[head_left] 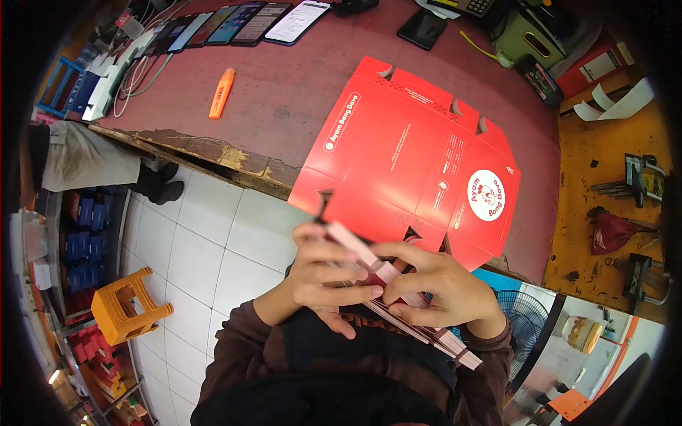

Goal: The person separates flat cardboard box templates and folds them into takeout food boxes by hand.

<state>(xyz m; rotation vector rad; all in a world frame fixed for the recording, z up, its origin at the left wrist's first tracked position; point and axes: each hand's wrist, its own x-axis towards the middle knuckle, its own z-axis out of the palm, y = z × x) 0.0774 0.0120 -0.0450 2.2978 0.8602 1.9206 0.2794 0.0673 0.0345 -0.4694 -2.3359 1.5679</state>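
Observation:
Close to my body, a folded piece of cardboard (455, 344) with pale pinkish edges is held between my two hands. My left hand (323, 277) is at its left part, slightly blurred, with the fingers bent over it and the thumb pointing down. On the right, my right hand (444, 287) grips the cardboard with curled fingers and thumb. Just beyond both hands, a flat red die-cut sheet (405, 156) with white print and a round white logo lies on the dark red table (277, 106), its near edge reaching the hands.
An orange cutter or marker (222, 94) lies left of the sheet. Several phones (249, 23) line the far edge near white cables. A black phone (423, 28) is at the back. An orange stool (131, 305) stands on the floor. Another person's legs (92, 156) show at left.

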